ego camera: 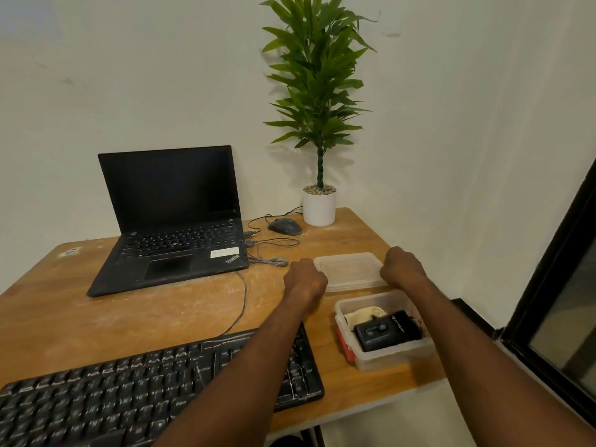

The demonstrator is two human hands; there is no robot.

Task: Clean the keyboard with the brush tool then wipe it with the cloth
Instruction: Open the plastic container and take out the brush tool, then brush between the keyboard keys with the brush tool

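Basically prep stage: left hand (304, 279) and right hand (403, 267) curled on opposite edges of container lid (350, 271), lid flat on desk (161, 317). Open plastic container (383, 330) holds cloth (361, 314) and black cleaning kit (387, 330). Keyboard (145, 382) untouched; brushing, wiping both left.

Two bare forearms reach in from the bottom edge, with no sleeve, watch, band or ring showing on either. The left hand (304, 279) and the right hand (403, 266) show their backs, knuckles rounded. Both arms are slim, the right one cut off at the lower right corner.
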